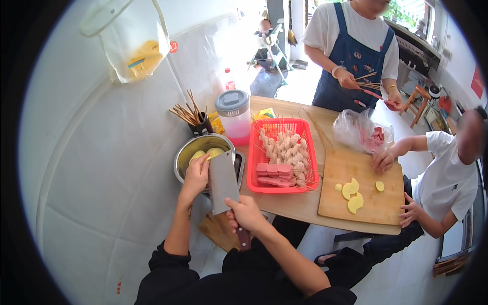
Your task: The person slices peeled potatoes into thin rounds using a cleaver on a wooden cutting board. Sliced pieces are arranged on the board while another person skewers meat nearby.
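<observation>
My right hand (248,216) grips a cleaver by its brown riveted handle (244,239), thumb on the lower end of the blade. The broad steel blade (223,183) is raised nearly upright at the table's left edge, across the near rim of a stainless steel bowl (183,146). Beside the blade, my left hand (196,173) reaches over that bowl, its fingers at peeled yellow pieces that look like potatoes (215,152). Blade and fingers hide part of them, so whether the left hand grips one is unclear.
A red plastic basket (249,167) holds skewered meat pieces. Potato-like slices (354,194) lie on a wooden cutting board (335,164) under a seated person's hand (383,160). A standing person holds skewers (368,85). A lidded pitcher (233,118) and a chopstick holder (201,126) stand behind the bowl.
</observation>
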Available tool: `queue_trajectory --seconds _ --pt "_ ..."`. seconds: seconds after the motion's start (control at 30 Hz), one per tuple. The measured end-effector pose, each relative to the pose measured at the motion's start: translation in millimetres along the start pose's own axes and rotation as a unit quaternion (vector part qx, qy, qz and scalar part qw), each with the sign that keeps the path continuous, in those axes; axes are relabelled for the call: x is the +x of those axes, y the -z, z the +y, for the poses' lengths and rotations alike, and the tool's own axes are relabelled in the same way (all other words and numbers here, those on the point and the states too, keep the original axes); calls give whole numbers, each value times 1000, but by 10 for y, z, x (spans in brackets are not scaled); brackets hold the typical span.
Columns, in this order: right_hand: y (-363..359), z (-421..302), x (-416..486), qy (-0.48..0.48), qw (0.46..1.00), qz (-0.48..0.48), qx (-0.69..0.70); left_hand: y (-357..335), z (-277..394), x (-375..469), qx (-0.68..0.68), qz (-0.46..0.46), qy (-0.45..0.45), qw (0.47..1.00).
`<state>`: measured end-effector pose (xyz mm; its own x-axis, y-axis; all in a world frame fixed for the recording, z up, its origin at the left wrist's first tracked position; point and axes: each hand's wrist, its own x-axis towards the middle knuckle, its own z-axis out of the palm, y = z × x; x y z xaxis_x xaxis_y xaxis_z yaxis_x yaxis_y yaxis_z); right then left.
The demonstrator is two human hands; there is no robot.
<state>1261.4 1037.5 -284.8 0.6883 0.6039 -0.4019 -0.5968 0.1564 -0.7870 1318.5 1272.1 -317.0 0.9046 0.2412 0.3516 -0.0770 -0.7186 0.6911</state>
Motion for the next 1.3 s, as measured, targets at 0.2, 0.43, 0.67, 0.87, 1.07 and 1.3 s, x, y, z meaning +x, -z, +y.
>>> queue_trajectory --seconds 0.2,0.43,0.67,0.87,1.07,1.3 --pt "699 -109 -1020 83 994 43 49 -95 219 -54 185 -49 -56 980" --pt "1773 442 -2557 164 888 413 119 -817 1550 -700 3 -68 -300 952" --pt "2086 1039 -2674 120 860 474 148 -2267 2403 -962 -153 -282 -369 872" --pt "2166 994 -2312 120 860 458 191 -3255 2502 -993 -53 -242 -343 906" --pt "2208 858 -1914 119 868 445 186 -3474 2410 -1189 -36 -205 -333 920" --pt "1985 618 -1711 127 874 448 142 -3276 2564 -1229 -128 -242 -294 916"
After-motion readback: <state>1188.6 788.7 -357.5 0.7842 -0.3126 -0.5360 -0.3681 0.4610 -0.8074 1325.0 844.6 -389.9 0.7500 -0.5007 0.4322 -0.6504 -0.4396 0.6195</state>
